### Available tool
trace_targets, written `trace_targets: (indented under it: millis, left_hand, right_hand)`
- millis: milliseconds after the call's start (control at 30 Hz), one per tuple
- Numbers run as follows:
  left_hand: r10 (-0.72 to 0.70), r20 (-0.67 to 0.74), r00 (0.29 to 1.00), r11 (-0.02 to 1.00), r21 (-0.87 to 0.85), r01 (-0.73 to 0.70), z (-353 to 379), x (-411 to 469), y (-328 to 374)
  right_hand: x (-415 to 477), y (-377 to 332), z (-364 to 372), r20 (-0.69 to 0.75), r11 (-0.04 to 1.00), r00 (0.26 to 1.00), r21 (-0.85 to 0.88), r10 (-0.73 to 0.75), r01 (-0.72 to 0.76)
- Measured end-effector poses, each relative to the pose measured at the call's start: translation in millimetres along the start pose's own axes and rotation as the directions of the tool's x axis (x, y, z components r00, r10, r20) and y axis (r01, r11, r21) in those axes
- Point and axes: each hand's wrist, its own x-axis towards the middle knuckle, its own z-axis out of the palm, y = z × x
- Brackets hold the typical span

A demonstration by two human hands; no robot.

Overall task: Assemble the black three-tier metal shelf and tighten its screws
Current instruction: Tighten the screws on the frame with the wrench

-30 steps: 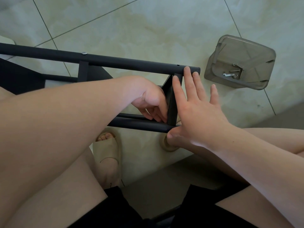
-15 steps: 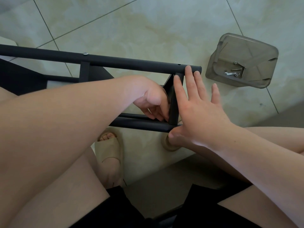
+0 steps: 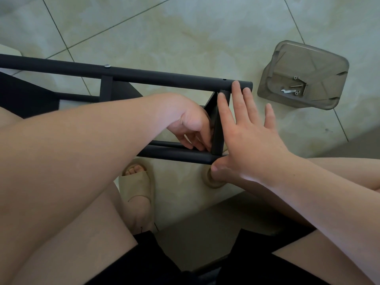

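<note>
- black shelf frame (image 3: 164,78) lies on its side over the tiled floor (image 3: 185,27), just ahead of the seated person's knees. long axis runs left to right across the view.
- two long tubes show: upper tube (image 3: 144,74) farther from the person, lower tube (image 3: 174,155) nearer. a short crossbar (image 3: 217,130) stands between them at the right end.
- one screw head (image 3: 107,66) sits in the upper tube at the left-hand joint. a small bare hole (image 3: 224,79) shows in the upper tube just above the crossbar.
- right hand (image 3: 253,145) is flat and spread, holding nothing. its fingers (image 3: 224,108) lie straight along the crossbar, with tips on the upper tube's end. the thumb rests at the lower tube's end.
- left hand (image 3: 191,126) reaches inside the frame, fingers curled at the foot of the crossbar where it meets the lower tube. whether they pinch a screw or tool, cannot tell; fingertips are hidden behind the bar.
- key relation: the joint being worked is at the right end, between both hands. left hand is on its inner side, right hand braces the outer side.
- clear plastic tray (image 3: 320,58) sits on the floor well right of the frame, holding loose screws (image 3: 297,85) and a small wrench (image 3: 287,91). right hand is the nearer one to it.
- judgement: crossbar is being seated or started by hand; the bare hole suggests a screw is wanted there next.
- a beige slipper (image 3: 137,186) sits below the lower tube.
</note>
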Motion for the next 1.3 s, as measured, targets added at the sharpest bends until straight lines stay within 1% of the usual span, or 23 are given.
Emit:
trace_targets:
  millis: [100,300,567,733,1067,1200,1300]
  left_hand:
    - [-0.003,0.009,1.0,1.0,-0.027,0.004,-0.4,0.1,-1.5]
    - [-0.013,-0.026,1.0,1.0,0.005,0.013,3.0,1.6,-6.2]
    - [-0.026,0.013,1.0,0.999,-0.026,0.026,-1.0,1.8,-5.1]
    - [-0.009,-0.032,0.999,1.0,-0.008,0.009,2.4,4.3,-9.1]
    - [-0.002,0.021,1.0,0.999,-0.045,0.003,-0.7,3.6,-7.4]
    - [-0.017,-0.013,1.0,0.999,-0.047,0.017,1.1,4.9,-8.9]
    - [-0.03,-0.015,0.999,0.999,-0.017,0.03,2.8,5.3,-9.1]
  right_hand:
    - [0.7,0.6,1.1,0.002,1.0,1.0,-0.002,-0.001,0.001]
    - [0.6,1.2,2.5,-0.007,1.0,1.0,-0.006,0.001,-0.001]
    - [0.2,0.3,3.4,-0.02,1.0,1.0,-0.024,0.005,-0.006]
    - [0.6,0.4,4.5,-0.022,0.999,1.0,-0.046,0.001,-0.002]
    - [0.4,0.3,1.9,0.003,0.999,1.0,-0.032,0.005,-0.005]
    - [0.5,-0.4,1.5,0.003,1.0,1.0,-0.028,0.005,-0.005]
    - [0.5,-0.3,1.7,-0.002,1.0,1.0,-0.03,0.006,-0.006]
